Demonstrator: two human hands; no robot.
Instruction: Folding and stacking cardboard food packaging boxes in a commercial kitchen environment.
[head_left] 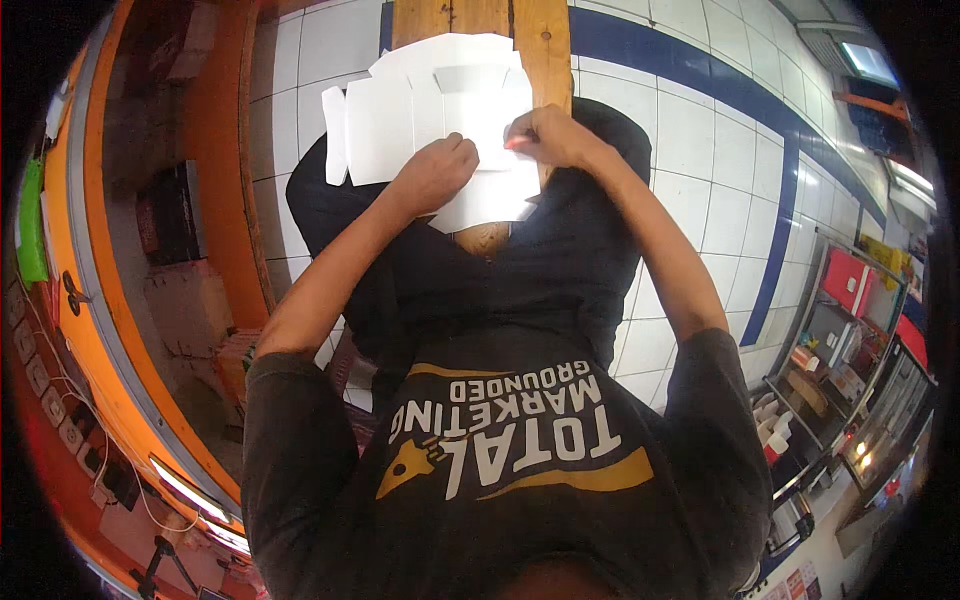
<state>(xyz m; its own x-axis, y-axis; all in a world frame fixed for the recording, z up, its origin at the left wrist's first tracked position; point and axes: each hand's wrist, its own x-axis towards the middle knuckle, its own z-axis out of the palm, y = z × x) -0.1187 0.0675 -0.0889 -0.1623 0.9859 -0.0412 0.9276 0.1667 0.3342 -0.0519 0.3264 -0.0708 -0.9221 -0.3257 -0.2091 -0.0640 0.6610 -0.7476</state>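
A flat white cardboard box blank (395, 125), with cut flaps and fold lines, lies in front of me on a wooden bench (543, 55) between my thighs. My left hand (437, 173) has its fingers curled and pinched together at a fold near the blank's middle. Close by on the right, my right hand (553, 137) is closed at the blank's right edge, thumb and fingers pressed together on a flap. A small red spot shows at its fingertips; what it is cannot be made out. Bright glare washes out the card between both hands.
On the left runs an orange counter (112, 300) with scissors (75, 292) and a green packet (32, 222) on it. White floor tiles with a blue band (655, 45) surround the bench. A metal rack (815, 330) holding a red box (846, 281) stands at the right.
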